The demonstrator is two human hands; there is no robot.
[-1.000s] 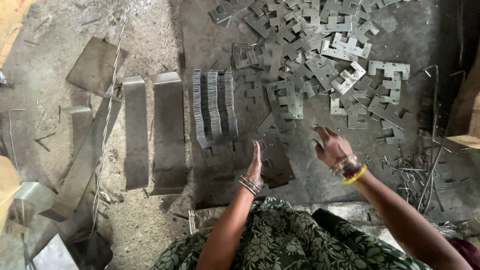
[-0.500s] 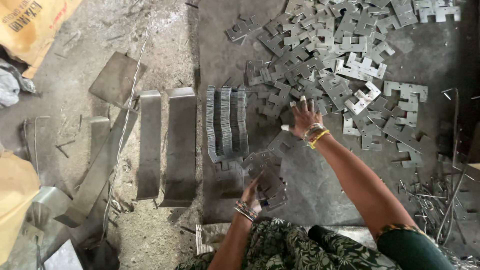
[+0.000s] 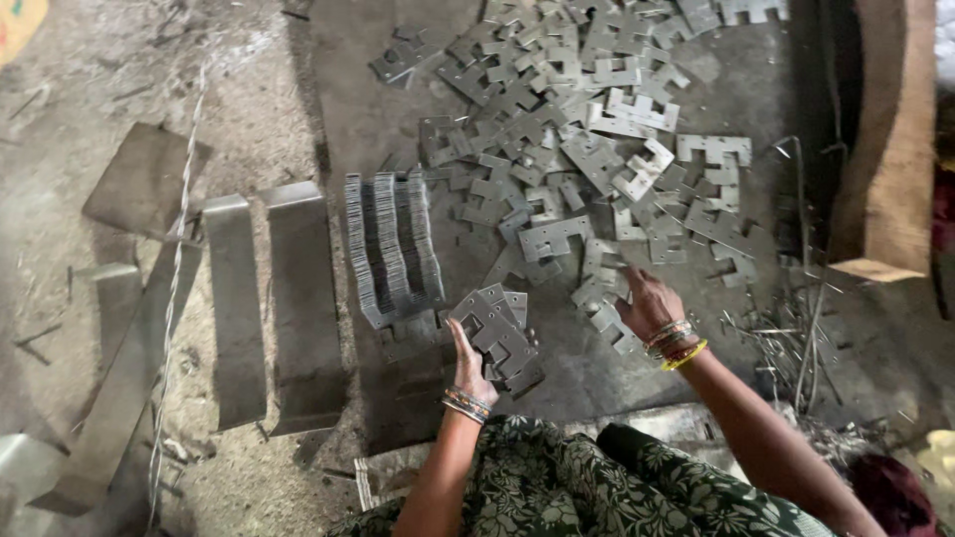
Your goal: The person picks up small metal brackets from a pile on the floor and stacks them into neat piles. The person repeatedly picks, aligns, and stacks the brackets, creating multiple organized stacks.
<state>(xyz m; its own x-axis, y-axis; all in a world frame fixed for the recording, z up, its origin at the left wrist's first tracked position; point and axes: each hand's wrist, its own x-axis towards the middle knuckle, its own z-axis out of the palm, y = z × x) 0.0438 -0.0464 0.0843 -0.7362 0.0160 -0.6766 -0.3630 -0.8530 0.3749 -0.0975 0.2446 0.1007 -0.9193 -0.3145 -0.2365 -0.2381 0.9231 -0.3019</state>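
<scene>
Metal stampings, grey and notched, lie everywhere. Left hand [image 3: 468, 363] pinches a small fanned stack of plates [image 3: 497, 336] between thumb and fingers. Right hand [image 3: 647, 303] rests fingers-down on loose plates [image 3: 597, 298] at the near edge of the scattered heap [image 3: 597, 129]; whether it grips one I cannot tell. Just beyond the left hand, three packed rows [image 3: 390, 247] stand on edge, so some sorting looks done, most of the heap left. Bent strips [image 3: 269, 298] lie further left. Yellow packaging corner [image 3: 18, 20] far upper left.

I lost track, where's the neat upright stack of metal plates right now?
The stack of metal plates stands left of centre in the head view, just above the left hand, right of the long flat strips.
</scene>
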